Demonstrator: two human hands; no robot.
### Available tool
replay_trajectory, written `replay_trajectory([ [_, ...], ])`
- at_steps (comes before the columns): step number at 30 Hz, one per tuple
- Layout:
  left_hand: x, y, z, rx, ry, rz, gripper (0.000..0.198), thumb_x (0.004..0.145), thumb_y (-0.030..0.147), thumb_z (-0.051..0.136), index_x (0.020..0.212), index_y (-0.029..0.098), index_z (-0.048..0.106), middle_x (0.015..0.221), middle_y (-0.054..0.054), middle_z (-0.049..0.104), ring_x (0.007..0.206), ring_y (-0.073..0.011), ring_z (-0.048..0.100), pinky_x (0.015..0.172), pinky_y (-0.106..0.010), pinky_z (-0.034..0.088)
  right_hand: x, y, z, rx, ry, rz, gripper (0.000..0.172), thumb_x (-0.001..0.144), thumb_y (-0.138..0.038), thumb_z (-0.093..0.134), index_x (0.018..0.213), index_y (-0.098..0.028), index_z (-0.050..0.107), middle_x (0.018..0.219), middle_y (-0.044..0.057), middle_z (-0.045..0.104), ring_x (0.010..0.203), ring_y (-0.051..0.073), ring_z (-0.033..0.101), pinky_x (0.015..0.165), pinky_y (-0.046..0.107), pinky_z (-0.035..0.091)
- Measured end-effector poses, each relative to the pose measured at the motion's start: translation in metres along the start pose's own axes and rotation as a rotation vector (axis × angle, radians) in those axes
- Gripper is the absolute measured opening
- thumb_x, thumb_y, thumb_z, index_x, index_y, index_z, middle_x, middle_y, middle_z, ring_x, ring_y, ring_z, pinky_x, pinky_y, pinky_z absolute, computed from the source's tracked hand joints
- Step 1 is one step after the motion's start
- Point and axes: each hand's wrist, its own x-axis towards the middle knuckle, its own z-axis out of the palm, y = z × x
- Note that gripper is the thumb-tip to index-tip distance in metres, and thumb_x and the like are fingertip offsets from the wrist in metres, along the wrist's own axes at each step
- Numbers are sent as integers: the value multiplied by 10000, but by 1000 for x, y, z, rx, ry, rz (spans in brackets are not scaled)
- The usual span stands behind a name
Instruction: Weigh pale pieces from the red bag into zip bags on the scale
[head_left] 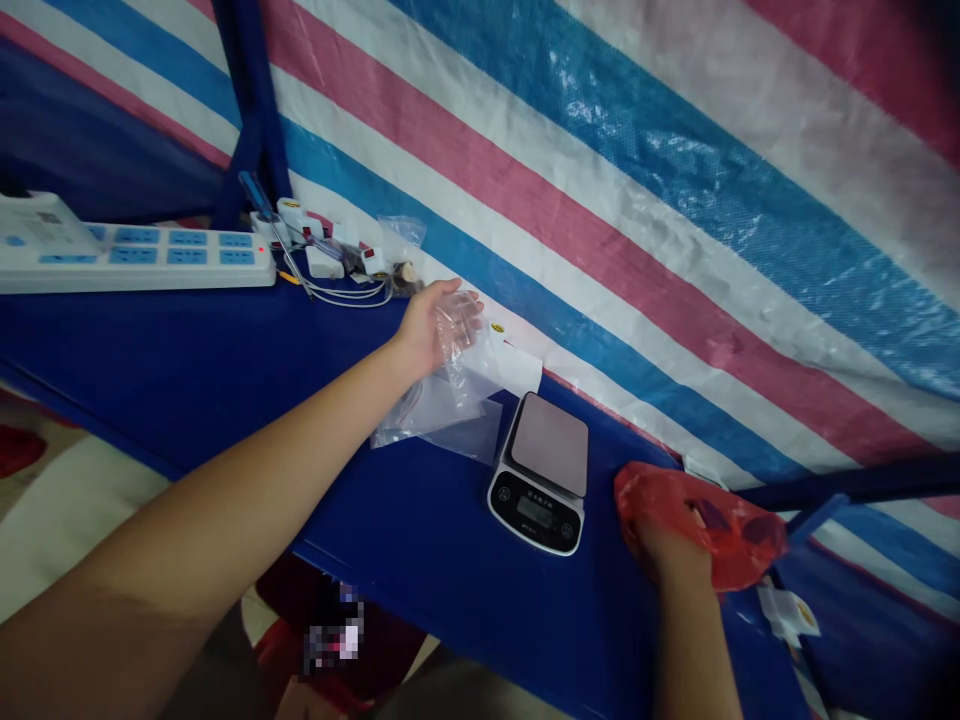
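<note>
My left hand (429, 325) is at the back of the blue table, holding a clear plastic bag (469, 370) that hangs across its fingers. More clear bags (469, 430) lie flat just below it. To the right of these stands a kitchen scale (550, 445) with a pale platform and a black front panel, its display dark. My right hand (671, 550) is at a crumpled red plastic bag (731, 570) on the right; the bag covers its fingers, so their pose and anything in them are hidden.
A white power strip (187, 262) with blue sockets lies at the left. Beside it are a screwdriver (259, 195), cables and small white items. A striped tarp (525, 180) hangs behind the blue table (300, 370). White tags (787, 612) lie at the right.
</note>
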Motion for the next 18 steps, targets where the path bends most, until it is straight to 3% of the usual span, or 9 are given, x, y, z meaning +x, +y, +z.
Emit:
replay_trajectory([
  [3, -1, 0, 1, 7, -11, -3, 366, 689, 466, 708, 900, 172, 659, 841, -98, 703, 744, -243, 674, 643, -348, 521, 0, -15, 0, 52, 22, 39, 548, 931, -321, 394, 1315, 20, 584, 1387, 311, 563, 1401, 415, 456, 1174, 531, 327],
  [7, -2, 2, 2, 8, -6, 2, 350, 693, 450, 699, 905, 174, 663, 831, -101, 700, 759, -258, 677, 657, -365, 530, 5, -18, -6, 93, 67, 74, 592, 964, -377, 315, 1310, 30, 568, 1238, 311, 641, 1207, 422, 610, 1009, 508, 475],
  [12, -4, 1, 3, 4, -16, 24, 352, 704, 442, 703, 937, 181, 662, 836, -96, 706, 788, -259, 690, 674, -360, 542, 7, -4, -18, 189, 224, 30, 540, 956, -429, 270, 1029, -63, 661, 919, 217, 690, 935, 351, 663, 813, 404, 513],
  [15, -4, 0, 4, 4, -20, 22, 347, 715, 433, 693, 945, 175, 666, 837, -98, 707, 778, -254, 690, 653, -350, 537, 10, 2, -22, 285, 281, 0, 471, 929, -415, 276, 922, -121, 643, 830, 161, 675, 869, 312, 646, 806, 381, 503],
  [18, -5, -1, 4, 16, -15, 17, 355, 718, 424, 685, 967, 171, 670, 827, -100, 704, 776, -259, 695, 651, -352, 537, 11, 8, -26, 311, 231, -24, 427, 899, -404, 321, 932, -134, 651, 890, 154, 701, 924, 302, 663, 874, 369, 509],
])
